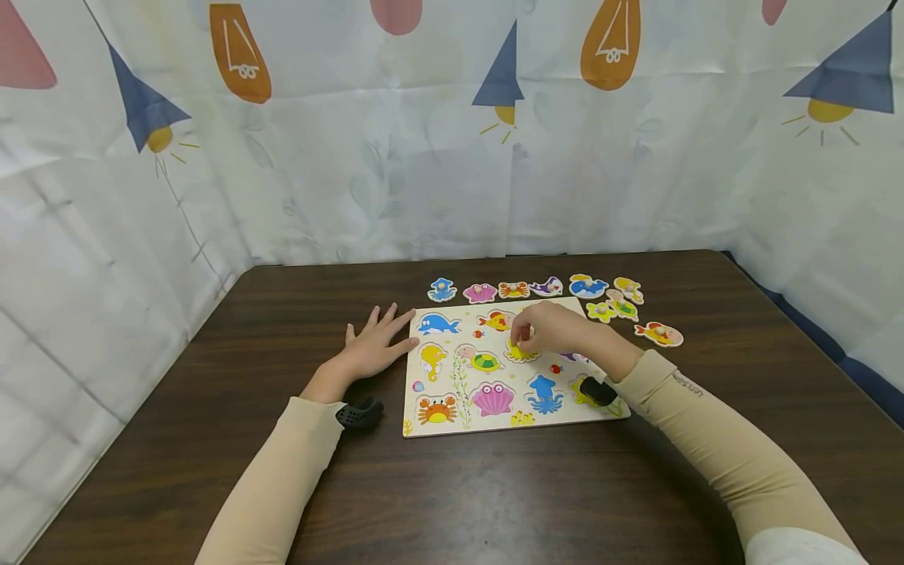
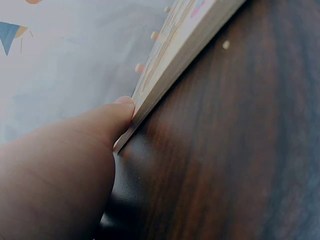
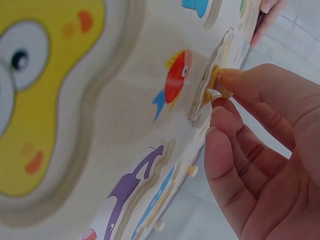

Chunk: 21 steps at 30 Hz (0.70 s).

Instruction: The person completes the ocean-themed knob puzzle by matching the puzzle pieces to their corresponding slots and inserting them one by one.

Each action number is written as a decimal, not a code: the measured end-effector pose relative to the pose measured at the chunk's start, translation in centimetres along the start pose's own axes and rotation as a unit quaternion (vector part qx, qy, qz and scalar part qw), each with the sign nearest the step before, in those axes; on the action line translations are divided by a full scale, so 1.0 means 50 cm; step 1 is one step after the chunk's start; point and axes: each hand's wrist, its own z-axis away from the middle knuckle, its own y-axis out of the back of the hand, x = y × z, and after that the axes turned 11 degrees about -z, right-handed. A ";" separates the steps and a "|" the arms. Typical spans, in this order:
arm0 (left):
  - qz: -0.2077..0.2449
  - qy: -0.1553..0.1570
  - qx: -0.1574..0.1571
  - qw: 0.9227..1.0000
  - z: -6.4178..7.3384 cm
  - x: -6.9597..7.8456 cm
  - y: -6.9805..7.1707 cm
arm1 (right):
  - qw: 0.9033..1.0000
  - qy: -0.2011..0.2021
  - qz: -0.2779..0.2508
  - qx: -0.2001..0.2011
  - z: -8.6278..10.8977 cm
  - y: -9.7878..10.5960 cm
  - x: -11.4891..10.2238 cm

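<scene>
A wooden sea-animal puzzle board point(image 1: 452, 420) lies on the table. My right hand point(image 1: 547, 327) is over its upper middle, pinching a yellow puzzle piece point(image 1: 523, 355) by its small knob between thumb and fingertips. In the right wrist view that piece point(image 3: 204, 95) sits at its matching outline, a little tilted against the board. My left hand point(image 1: 370, 349) rests spread on the table at the board's left side, fingers straight. Its thumb point(image 2: 122, 112) touches the board's edge point(image 2: 165, 80) in the left wrist view.
Along the board's far edge lie loose knobbed pieces: a blue octopus point(image 1: 442, 290), a pink shell point(image 1: 480, 293), a crab point(image 1: 513, 290) and several others. A red and yellow fish piece point(image 1: 660, 335) lies right of the board on the dark wooden table point(image 1: 339, 494). A patterned curtain point(image 1: 438, 180) hangs behind.
</scene>
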 end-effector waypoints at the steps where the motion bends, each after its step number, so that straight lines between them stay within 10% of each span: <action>1: 0.001 0.000 0.000 1.000 0.000 0.000 0.000 | 1.000 0.000 -0.001 0.000 0.000 0.000 0.000; 21: 0.003 0.001 -0.005 1.000 0.003 0.004 0.005 | 1.000 0.006 0.002 -0.004 -0.003 -0.003 0.007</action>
